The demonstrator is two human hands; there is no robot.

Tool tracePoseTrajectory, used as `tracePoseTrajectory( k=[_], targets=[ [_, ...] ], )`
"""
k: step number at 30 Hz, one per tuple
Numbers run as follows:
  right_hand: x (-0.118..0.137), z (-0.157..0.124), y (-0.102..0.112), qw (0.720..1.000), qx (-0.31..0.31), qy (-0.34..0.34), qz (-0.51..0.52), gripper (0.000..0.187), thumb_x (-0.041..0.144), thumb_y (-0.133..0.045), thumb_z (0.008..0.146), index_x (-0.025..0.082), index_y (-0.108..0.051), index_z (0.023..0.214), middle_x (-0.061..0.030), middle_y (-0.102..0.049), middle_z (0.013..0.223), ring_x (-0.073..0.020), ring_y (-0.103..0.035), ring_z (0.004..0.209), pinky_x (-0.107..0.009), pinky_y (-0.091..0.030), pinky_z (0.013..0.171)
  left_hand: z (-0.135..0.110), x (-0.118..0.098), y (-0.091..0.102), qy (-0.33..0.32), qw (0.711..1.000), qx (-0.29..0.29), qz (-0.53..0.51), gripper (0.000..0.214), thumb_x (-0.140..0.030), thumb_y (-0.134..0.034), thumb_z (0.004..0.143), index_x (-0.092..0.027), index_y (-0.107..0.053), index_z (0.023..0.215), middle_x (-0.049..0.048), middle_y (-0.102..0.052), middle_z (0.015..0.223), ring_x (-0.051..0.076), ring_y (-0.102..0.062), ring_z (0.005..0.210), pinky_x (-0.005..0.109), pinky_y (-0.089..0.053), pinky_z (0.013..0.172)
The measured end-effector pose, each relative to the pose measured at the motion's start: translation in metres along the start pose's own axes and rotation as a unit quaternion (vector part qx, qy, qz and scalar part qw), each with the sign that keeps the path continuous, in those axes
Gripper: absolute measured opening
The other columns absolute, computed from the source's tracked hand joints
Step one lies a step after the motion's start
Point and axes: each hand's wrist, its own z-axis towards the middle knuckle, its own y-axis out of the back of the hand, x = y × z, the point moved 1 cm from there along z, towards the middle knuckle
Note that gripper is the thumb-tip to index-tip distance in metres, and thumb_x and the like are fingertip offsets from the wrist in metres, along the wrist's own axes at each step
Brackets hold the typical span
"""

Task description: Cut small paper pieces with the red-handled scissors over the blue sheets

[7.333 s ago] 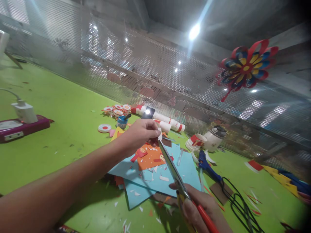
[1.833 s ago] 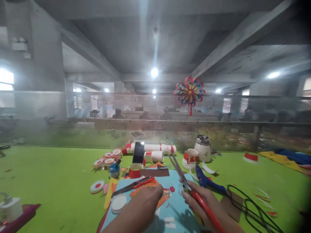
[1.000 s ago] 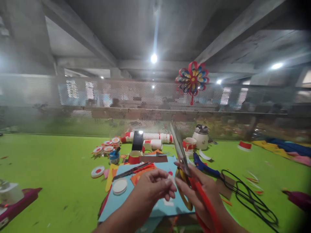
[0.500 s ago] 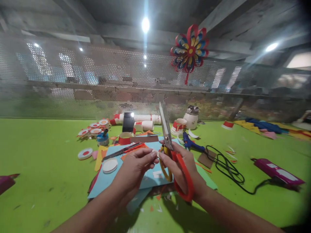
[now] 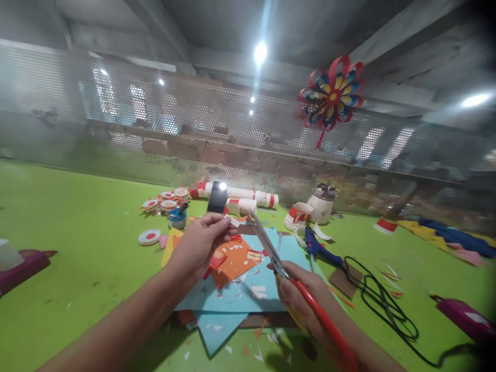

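Note:
My left hand (image 5: 201, 243) is raised over a stack of paper sheets and pinches a small white paper scrap (image 5: 234, 222) between thumb and fingers. My right hand (image 5: 306, 299) grips red-handled scissors (image 5: 271, 253), whose blades point up and left and reach the scrap. Under both hands lie light blue paper sheets (image 5: 232, 299) and an orange sheet (image 5: 236, 258), strewn with small white and red offcuts.
On the green table (image 5: 85, 243) lie red-and-white paper discs (image 5: 149, 236), a small blue pot (image 5: 177, 218), red-and-white tubes (image 5: 248, 199), a black phone (image 5: 217, 197), a white jar (image 5: 321, 206), a blue glue gun (image 5: 318, 248) with a black cord (image 5: 383, 310), and purple boxes (image 5: 463, 318) at both sides. A paper pinwheel (image 5: 331, 98) hangs on the mesh screen.
My hands have parted and stretched forward. The scissors have tilted from upright to slanting left, their blades now at the scrap in my left hand. The view has shifted.

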Motion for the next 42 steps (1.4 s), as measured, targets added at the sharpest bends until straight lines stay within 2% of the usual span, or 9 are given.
tracePoseTrajectory(
  k=[4,10,17,25,29,35,39,42],
  targets=[
    [-0.007,-0.003,-0.011,1.0,0.01,0.018,-0.004,0.048,0.058,-0.035,0.09,0.017,-0.059,0.092,-0.0005,-0.055,0.068,-0.0138,-0.048,0.059,-0.023,-0.037,0.053,0.0,-0.003,0.001,-0.005,1.0,0.002,0.014,0.017,-0.022,-0.073,0.068,-0.01,-0.062,0.072,0.0029,-0.065,0.067,0.009,-0.059,0.062,0.018,-0.045,0.057],
    [-0.009,-0.008,-0.017,0.999,0.011,0.047,0.002,0.051,0.06,-0.031,0.09,0.018,-0.059,0.097,-0.0012,-0.057,0.069,-0.0132,-0.049,0.058,-0.023,-0.035,0.052,-0.005,-0.004,-0.001,-0.004,0.999,0.023,0.047,0.018,-0.027,-0.072,0.068,-0.013,-0.061,0.067,0.0044,-0.065,0.069,0.014,-0.061,0.071,0.028,-0.049,0.072],
    [-0.015,-0.011,-0.019,0.997,0.011,0.071,-0.008,0.047,0.06,-0.036,0.087,0.02,-0.06,0.091,-0.0012,-0.057,0.067,-0.017,-0.052,0.06,-0.026,-0.038,0.056,-0.005,-0.006,-0.002,0.011,0.997,0.041,0.063,0.016,-0.023,-0.07,0.07,-0.012,-0.059,0.066,0.0079,-0.067,0.07,0.016,-0.063,0.064,0.028,-0.049,0.065],
    [-0.015,-0.014,-0.018,0.996,-0.017,0.092,-0.007,0.042,0.056,-0.04,0.089,0.022,-0.062,0.103,-0.001,-0.064,0.075,-0.0167,-0.057,0.065,-0.024,-0.041,0.059,-0.008,-0.007,-0.004,-0.009,0.998,0.04,0.056,0.016,-0.022,-0.068,0.072,-0.012,-0.057,0.068,0.0056,-0.065,0.068,0.016,-0.064,0.064,0.029,-0.05,0.065],
    [-0.018,-0.017,-0.019,0.996,-0.033,0.076,-0.024,0.046,0.059,-0.041,0.088,0.023,-0.063,0.106,-0.0012,-0.066,0.076,-0.0191,-0.062,0.07,-0.025,-0.044,0.062,-0.009,-0.008,-0.005,-0.018,0.997,0.043,0.061,0.017,-0.024,-0.068,0.072,-0.012,-0.057,0.068,0.0072,-0.067,0.071,0.015,-0.064,0.063,0.029,-0.05,0.066],
    [-0.021,-0.021,-0.02,0.995,-0.066,0.052,-0.049,0.051,0.064,-0.041,0.085,0.026,-0.063,0.11,-0.0039,-0.07,0.091,-0.0239,-0.065,0.084,-0.03,-0.047,0.073,-0.011,-0.007,-0.006,-0.024,0.997,0.044,0.054,0.017,-0.025,-0.068,0.072,-0.013,-0.056,0.067,0.0073,-0.068,0.07,0.014,-0.063,0.061,0.027,-0.049,0.065],
    [-0.016,-0.018,-0.02,0.996,-0.042,0.076,-0.028,0.046,0.061,-0.041,0.087,0.027,-0.063,0.109,0.0006,-0.068,0.075,-0.0193,-0.065,0.07,-0.025,-0.045,0.061,-0.013,-0.007,-0.007,-0.027,0.998,0.039,0.052,0.018,-0.025,-0.068,0.072,-0.014,-0.056,0.066,0.0067,-0.068,0.067,0.013,-0.062,0.06,0.026,-0.049,0.063],
    [-0.014,-0.017,-0.019,0.994,-0.045,0.092,-0.023,0.041,0.057,-0.043,0.088,0.027,-0.063,0.109,0.0014,-0.069,0.077,-0.0165,-0.064,0.067,-0.022,-0.044,0.061,-0.013,-0.009,-0.007,-0.026,0.998,0.042,0.047,0.018,-0.025,-0.068,0.072,-0.013,-0.056,0.065,0.0065,-0.068,0.068,0.013,-0.062,0.06,0.026,-0.049,0.063]
  ],
)
